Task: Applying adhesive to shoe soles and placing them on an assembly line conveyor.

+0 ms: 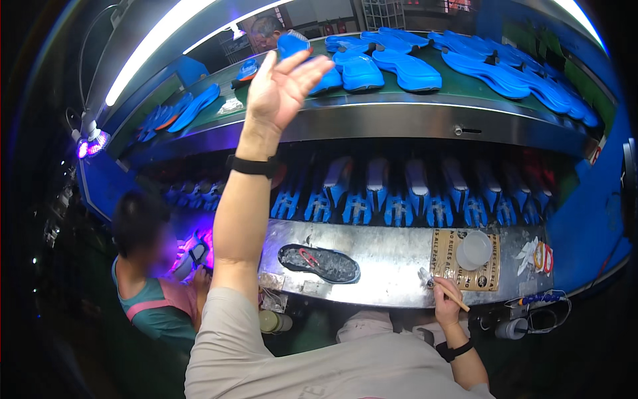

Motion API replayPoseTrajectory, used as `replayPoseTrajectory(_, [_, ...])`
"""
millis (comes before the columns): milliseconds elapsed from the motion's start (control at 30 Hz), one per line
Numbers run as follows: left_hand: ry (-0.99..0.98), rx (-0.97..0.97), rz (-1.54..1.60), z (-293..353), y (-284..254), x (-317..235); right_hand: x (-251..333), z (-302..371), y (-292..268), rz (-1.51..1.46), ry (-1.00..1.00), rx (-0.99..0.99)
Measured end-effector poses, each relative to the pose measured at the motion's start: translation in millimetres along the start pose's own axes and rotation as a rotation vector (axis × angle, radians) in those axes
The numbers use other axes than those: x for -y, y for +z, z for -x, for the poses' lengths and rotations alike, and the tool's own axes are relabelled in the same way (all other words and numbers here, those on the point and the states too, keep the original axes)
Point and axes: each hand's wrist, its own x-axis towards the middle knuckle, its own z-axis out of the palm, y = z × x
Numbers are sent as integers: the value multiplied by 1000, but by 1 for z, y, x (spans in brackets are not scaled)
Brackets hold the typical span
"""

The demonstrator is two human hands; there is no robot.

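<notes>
We count one dark sole (319, 263) on our steel bench (385, 256), one white cup (476, 249), one brush (450, 292), and about eight upright holders (377, 183) below the belt.

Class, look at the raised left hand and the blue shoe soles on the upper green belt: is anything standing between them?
Nothing visible does. The left hand is raised open at the near edge of the green belt, and the closest blue soles lie just past its fingertips with no object between. The right hand holds a brush at the metal bench.

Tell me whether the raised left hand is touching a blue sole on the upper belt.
Cannot tell. In the head view, the left hand overlaps a blue sole, open-fingered, with no clear contact or gap.
</notes>
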Motion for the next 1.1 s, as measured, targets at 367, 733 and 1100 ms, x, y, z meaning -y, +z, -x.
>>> replayPoseTrajectory(367, [-416,-787,-2637,-69,-145,-107,-2,-5,1,-1,11,43])
replayPoseTrajectory(733, [-233,-318,-2884,-99,-212,-137,-7,-2,4,13,-14,58])
replayPoseTrajectory(1100, [464,-586,-2176,26,-69,-77,-27,13,4,-40,-54,104])
